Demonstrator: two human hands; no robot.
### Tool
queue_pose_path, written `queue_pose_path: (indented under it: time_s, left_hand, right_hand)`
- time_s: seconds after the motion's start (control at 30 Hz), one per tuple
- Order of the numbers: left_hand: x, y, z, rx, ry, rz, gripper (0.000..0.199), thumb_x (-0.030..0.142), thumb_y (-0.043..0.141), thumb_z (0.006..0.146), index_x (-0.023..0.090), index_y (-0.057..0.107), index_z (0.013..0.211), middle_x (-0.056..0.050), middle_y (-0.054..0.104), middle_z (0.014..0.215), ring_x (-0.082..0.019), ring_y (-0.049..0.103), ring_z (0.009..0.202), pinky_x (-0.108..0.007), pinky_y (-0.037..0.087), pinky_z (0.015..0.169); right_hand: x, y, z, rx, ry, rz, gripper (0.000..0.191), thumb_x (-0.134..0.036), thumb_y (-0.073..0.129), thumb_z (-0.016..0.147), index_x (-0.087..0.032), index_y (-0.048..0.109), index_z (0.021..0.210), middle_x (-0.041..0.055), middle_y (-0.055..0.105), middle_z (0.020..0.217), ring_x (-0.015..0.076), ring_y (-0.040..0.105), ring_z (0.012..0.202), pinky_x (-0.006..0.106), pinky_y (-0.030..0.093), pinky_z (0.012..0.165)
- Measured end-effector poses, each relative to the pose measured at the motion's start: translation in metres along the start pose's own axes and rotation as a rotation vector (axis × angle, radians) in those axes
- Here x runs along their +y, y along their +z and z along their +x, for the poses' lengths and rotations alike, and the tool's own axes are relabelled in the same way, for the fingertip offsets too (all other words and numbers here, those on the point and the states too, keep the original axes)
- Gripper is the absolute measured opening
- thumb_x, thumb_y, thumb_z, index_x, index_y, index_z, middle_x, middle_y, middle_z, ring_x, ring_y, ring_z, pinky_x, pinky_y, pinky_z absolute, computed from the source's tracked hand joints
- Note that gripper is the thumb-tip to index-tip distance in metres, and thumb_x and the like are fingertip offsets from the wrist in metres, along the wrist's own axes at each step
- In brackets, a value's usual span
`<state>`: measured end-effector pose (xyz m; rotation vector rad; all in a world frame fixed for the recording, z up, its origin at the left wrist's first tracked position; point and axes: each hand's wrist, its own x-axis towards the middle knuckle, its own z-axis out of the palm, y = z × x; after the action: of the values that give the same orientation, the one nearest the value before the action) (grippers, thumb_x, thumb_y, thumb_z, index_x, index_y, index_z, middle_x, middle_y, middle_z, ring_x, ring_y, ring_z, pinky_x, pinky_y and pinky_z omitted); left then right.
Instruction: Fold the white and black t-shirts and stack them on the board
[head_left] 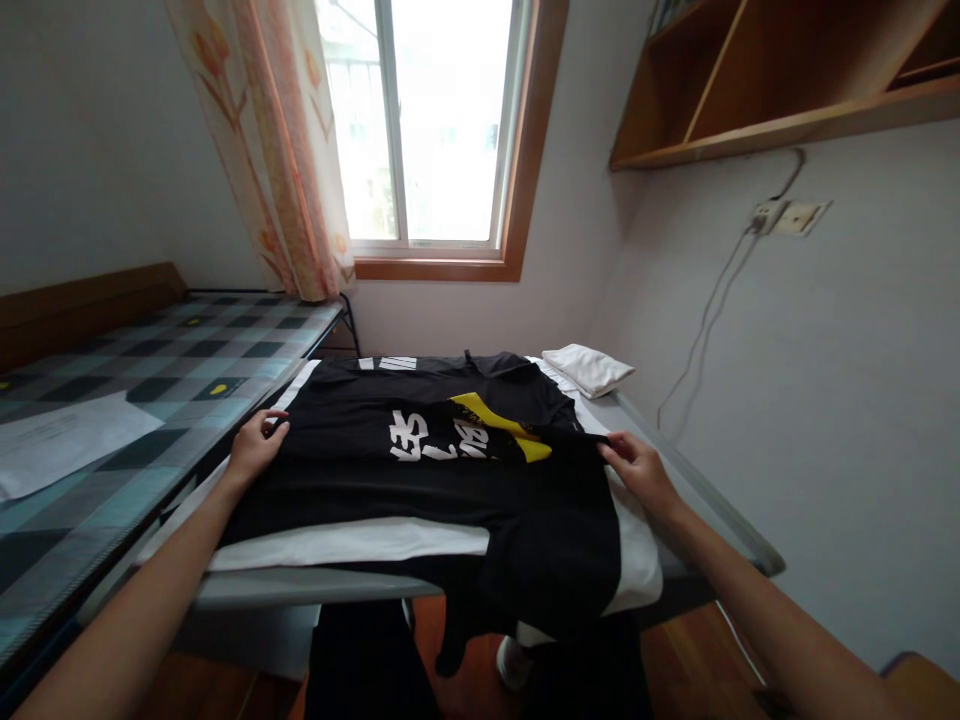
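Item 1: black shirt, white and yellow print at its middle; spread across the counter, collar area unclear, hem side unclear. A sleeve-like part hangs over the near rim.

Item 2: right hand, at the shirt's right side; thumb and fingers pinched on a black edge, which is drawn up into a ridge towards the print.

Item 3: left hand, at the shirt's left edge; thumb and forefinger curled close about the cloth. Whether they are clamped on it cannot be told.

Item 4: white folded cloth, far right on the counter, beyond the shirt, apart from both hands.

Item 5: paper sheet, on the checked bed, left.

Condition of work, as judged: shirt laid out broadwise, done; print cut off along a line between the hands, suggesting a fold partly formed. Outstanding: ridge at right not flat, near part not gathered onto the counter, shirt not yet compact like the white cloth.
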<state>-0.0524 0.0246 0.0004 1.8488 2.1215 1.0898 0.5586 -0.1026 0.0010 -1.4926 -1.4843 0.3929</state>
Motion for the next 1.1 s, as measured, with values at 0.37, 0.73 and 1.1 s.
queue_pose_path:
  time_s: [0.37,0.73,1.1]
  left_hand:
    - [0.02,0.001,-0.011,0.079,0.098,0.338,0.033,0.037,0.054,0.082,0.018,0.068,0.105,-0.014,0.058,0.112,-0.034,0.055,0.108,-0.045,0.044,0.09]
    - [0.198,0.097,-0.038,-0.561,0.812,-0.202,0.058,0.043,0.075,0.073,0.027,0.06,0.127,-0.008,0.057,0.121,-0.026,0.056,0.111,-0.041,0.045,0.097]
    - [0.274,0.168,0.0,-0.655,0.528,-0.246,0.028,0.033,0.067,0.077,0.016,0.067,0.098,-0.004,0.065,0.083,-0.018,0.062,0.078,-0.028,0.05,0.073]
  right_hand:
    - [-0.001,0.001,0.023,-0.241,-0.043,-0.128,0.044,-0.049,0.071,0.072,-0.022,0.073,0.106,0.0057,0.071,0.093,0.0205,0.064,0.077,0.031,0.051,0.068]
    - [-0.002,0.002,0.023,-0.143,-0.042,0.051,0.051,-0.067,0.065,0.07,-0.019,0.076,0.084,0.0088,0.073,0.09,0.0264,0.066,0.089,0.036,0.052,0.079]
    - [0.011,0.014,0.058,-0.088,0.237,-0.016,0.038,-0.053,0.066,0.07,-0.015,0.073,0.072,0.0092,0.074,0.077,0.024,0.066,0.072,0.031,0.049,0.062]
